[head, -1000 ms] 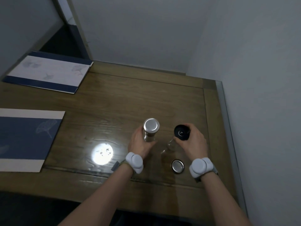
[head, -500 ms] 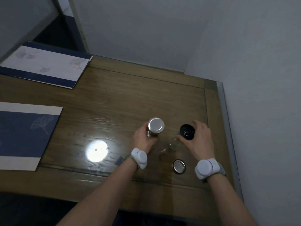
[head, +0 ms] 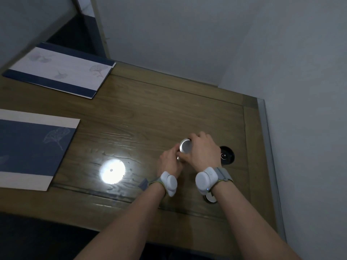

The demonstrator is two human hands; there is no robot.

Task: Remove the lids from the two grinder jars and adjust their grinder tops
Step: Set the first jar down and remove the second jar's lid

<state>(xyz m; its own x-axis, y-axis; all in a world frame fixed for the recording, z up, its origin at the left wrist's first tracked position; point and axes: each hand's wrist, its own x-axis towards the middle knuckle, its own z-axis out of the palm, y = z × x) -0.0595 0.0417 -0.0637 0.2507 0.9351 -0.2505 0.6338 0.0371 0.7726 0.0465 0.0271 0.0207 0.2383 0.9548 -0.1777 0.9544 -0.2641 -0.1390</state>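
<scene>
The left hand [head: 170, 162] is wrapped around the body of the lidded jar [head: 185, 150] near the right of the wooden surface [head: 150, 113], its grip clamped there. The right hand [head: 203, 152] has just crossed over from the open jar [head: 227, 155], grip now closed on the shiny silver lid [head: 185, 147], so the second lid looks about to come off. The first lid [head: 211, 197] lies nearer, partly hidden

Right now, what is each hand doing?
Left hand: closed around the body of the capped grinder jar.
Right hand: closed on that jar's silver lid.
</scene>
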